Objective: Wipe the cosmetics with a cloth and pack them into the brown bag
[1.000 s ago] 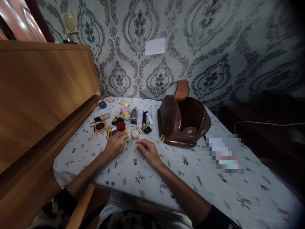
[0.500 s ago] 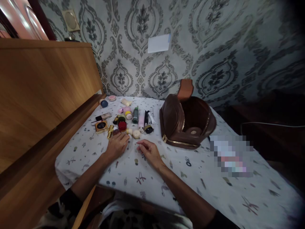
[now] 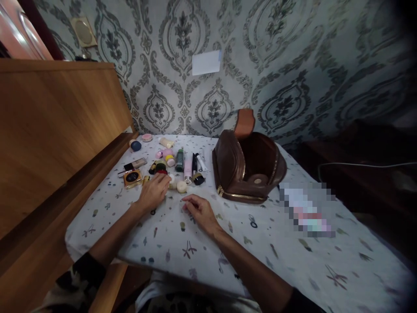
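My left hand [image 3: 153, 192] reaches over the front of a group of cosmetics, its fingers bent round a small white object [image 3: 171, 178] at the fingertips. Most of a red jar [image 3: 162, 171] is hidden behind that hand. Just right of the fingers stand a small cream-coloured jar [image 3: 172, 185] and a round cream jar [image 3: 181, 187]. My right hand [image 3: 200, 214] rests on the tablecloth in front of them, loosely curved with fingers partly stretched, and nothing shows in it. Nearby lie a gold compact [image 3: 132, 177], a green bottle [image 3: 180, 160], a pink tube [image 3: 188, 168] and a black-lidded jar [image 3: 198, 178].
A brown zipped bag [image 3: 228, 169] stands unzipped on the right of the patterned tablecloth [image 3: 208, 261]. Beyond it lies a blurred-out item [image 3: 306, 209]. Wooden furniture [image 3: 65, 126] borders the left side, and a papered wall [image 3: 211, 26] rises behind.
My left hand has moved a little away from me over the jars, carrying the white object and covering more of the red jar. My right hand stays nearly in place. The whole view has shifted slightly.
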{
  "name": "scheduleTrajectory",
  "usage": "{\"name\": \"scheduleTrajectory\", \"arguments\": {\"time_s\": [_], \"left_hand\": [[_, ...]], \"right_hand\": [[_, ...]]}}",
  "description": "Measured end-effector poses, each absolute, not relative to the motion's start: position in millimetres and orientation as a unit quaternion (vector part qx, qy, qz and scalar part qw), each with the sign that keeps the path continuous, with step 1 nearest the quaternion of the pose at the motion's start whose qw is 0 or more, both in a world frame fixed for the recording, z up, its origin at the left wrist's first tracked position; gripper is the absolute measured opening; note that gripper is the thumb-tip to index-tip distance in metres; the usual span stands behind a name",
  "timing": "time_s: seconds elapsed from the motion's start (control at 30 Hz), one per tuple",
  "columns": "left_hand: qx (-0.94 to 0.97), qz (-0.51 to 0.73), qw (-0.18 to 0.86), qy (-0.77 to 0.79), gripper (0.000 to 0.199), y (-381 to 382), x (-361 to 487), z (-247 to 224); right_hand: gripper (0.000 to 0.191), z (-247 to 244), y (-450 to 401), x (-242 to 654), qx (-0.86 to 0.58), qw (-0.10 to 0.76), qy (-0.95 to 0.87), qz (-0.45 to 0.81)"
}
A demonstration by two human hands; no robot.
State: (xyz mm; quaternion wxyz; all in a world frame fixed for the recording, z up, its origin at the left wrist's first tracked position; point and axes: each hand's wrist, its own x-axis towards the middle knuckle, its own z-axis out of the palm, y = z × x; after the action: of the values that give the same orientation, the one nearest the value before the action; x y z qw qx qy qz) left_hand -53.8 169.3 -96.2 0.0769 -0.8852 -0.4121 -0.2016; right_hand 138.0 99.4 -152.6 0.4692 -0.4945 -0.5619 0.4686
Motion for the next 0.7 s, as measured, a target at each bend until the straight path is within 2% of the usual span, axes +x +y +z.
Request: {"name": "scheduleTrajectory", "arguments": {"time_s": [0.2,0.47,0.7], "left_hand": [[-0.862,-0.096,0.096,-0.488,0.027,199.6,-53.8,-80.5],[-0.848,-0.074,0.108,-0.513,0.031,233.7,-35.5,-55.4],[-0.843,0.015,0.112,-0.525,0.046,265.4,-3.0,-73.1]], "right_hand": [[0.024,-155.0,100.0,138.3,-0.487,0.477,-0.561,0.471],[0.022,-150.1,97.7,136.2,-0.495,0.471,-0.56,0.469],[0.02,-145.2,94.5,136.1,-0.488,0.477,-0.555,0.476]]}}
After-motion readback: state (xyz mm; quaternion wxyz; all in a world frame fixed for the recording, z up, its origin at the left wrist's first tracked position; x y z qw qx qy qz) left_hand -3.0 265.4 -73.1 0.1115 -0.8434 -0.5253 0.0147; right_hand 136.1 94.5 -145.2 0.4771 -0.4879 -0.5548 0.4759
